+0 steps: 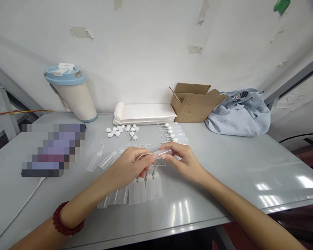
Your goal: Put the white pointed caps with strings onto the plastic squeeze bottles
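Note:
My right hand (183,159) pinches the body of a small translucent plastic bottle (165,152) between thumb and fingers. At its other end, my left hand (135,162) closes its thumb and fingers on the neck, where a thin bendy tube trails back over the hand. The bottle lies roughly level above the table. Under and beside my left hand stretch several similar tubed bottles (137,191), partly covered by the hand and forearm. Farther left rests a single bottle with a tube (95,161). Beyond my right hand is a row of bottles with white caps (176,132).
Loose white caps (117,133) lie in a cluster toward the wall. Behind them are a stack of white flat boxes (146,113), an open cardboard box (198,107) and a bluish cloth bag (240,114). A tumbler (74,97) and a blurred-out phone (54,149) with a cable occupy the left.

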The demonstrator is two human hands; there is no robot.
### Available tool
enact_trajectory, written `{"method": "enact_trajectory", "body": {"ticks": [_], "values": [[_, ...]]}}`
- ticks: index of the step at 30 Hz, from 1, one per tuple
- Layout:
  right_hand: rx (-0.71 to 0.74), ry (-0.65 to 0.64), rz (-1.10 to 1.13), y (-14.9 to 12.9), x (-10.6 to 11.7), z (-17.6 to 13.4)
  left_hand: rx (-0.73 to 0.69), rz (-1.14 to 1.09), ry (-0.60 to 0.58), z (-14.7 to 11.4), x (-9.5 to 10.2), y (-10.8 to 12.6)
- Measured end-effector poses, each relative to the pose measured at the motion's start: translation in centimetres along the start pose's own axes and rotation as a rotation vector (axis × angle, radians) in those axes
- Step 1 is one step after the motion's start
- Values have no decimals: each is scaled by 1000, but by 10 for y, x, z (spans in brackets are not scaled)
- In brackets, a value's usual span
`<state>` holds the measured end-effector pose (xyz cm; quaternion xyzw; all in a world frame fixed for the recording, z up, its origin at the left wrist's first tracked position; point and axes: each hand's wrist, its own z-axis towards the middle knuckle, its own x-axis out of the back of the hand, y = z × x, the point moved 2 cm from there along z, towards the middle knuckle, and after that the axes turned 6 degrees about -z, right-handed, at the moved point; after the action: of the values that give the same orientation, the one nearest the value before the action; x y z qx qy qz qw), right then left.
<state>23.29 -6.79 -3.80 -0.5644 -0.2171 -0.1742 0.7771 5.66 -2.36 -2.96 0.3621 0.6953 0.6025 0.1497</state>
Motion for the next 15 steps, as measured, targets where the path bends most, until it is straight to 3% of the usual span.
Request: {"method": "enact_trajectory", "body": {"ticks": [15], "values": [[10, 0, -18, 0, 0, 0, -2, 15, 2, 1, -1, -2]]}}
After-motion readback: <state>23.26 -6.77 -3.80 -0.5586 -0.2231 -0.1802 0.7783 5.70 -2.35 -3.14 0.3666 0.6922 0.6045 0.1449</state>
